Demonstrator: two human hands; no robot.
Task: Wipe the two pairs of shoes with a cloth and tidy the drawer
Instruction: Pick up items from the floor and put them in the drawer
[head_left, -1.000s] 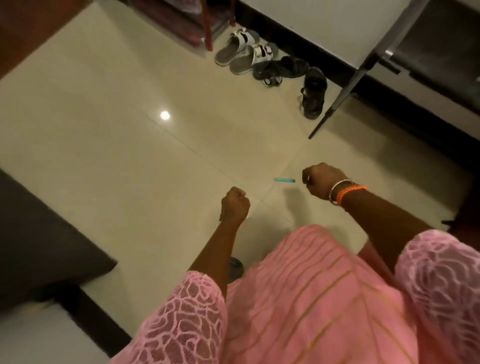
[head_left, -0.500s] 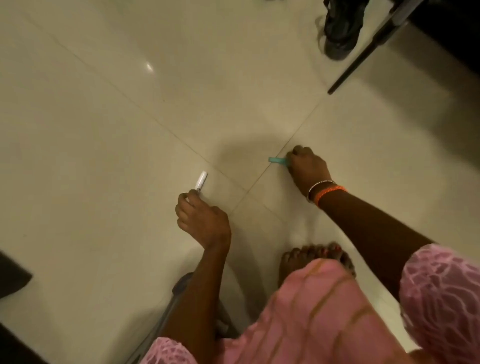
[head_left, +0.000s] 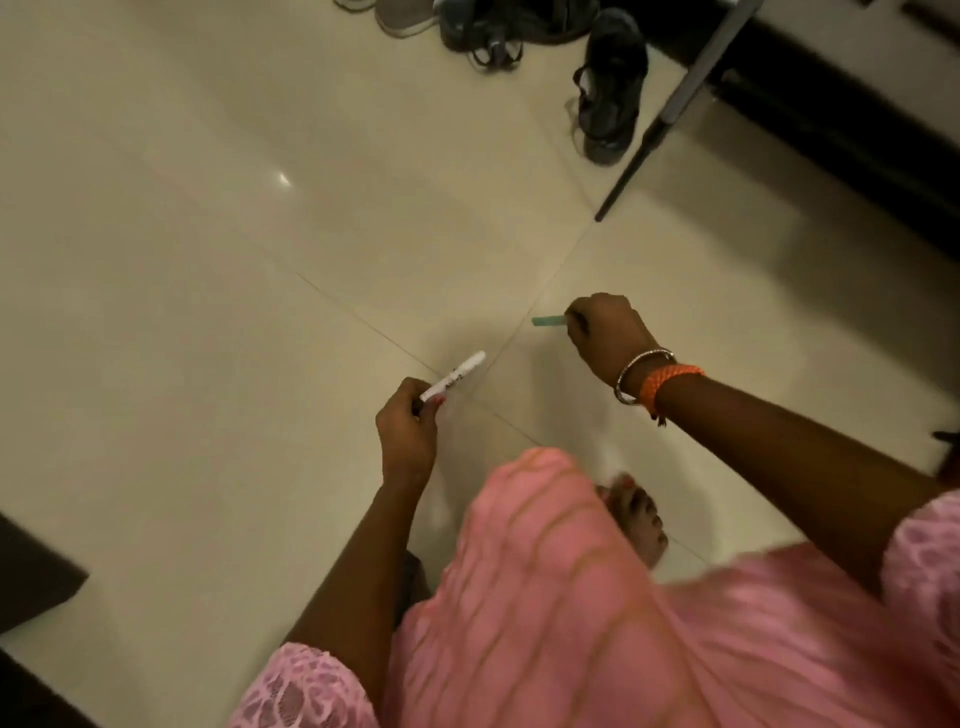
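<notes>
My left hand grips a white marker pen that sticks up and to the right, just above the cream floor tiles. My right hand, with a silver bangle and an orange thread at the wrist, pinches a small teal stick pointing left. A black sandal lies on the floor at the top, its partner to the left of it. Beside that, a grey sandal is cut off by the top edge. No cloth or drawer is in sight.
A slanted metal furniture leg comes down to the floor right of the black sandal, with a dark baseboard behind. A dark furniture corner sits at lower left. My bare foot and pink dress fill the bottom.
Both hands have risen from the floor, the left with the white marker and the right with the teal stick. The view has tilted up, bringing the sandals back in.
</notes>
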